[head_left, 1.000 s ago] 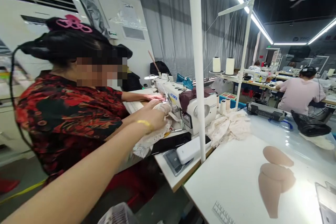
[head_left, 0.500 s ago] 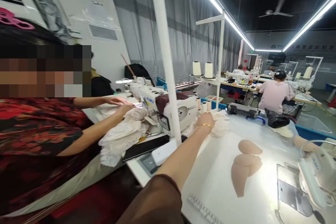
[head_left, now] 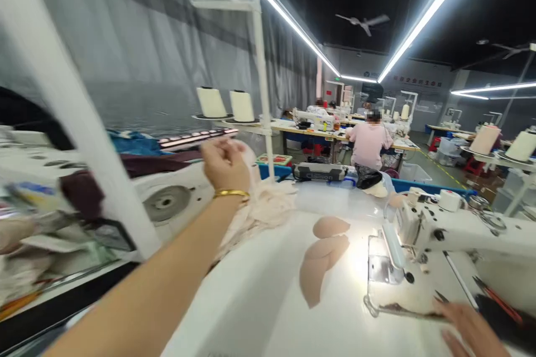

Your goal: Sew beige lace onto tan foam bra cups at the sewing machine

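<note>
Probably soft cloth (head_left: 271, 203): light; edges suited pinching.
Left hand (head_left: 226, 166): curled, hold unclear.
Right hand (head_left: 475, 328): spread, seemingly empty.

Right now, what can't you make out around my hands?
Left hand, head view: blur and its own curled fingers hide whether it grips the pale cloth.
Right hand, head view: cut off by the bottom edge and blurred, so its grip is unclear.
Left machine, head view: partly hidden behind the white post.
Wall lettering, head view: too small to read surely.
</note>
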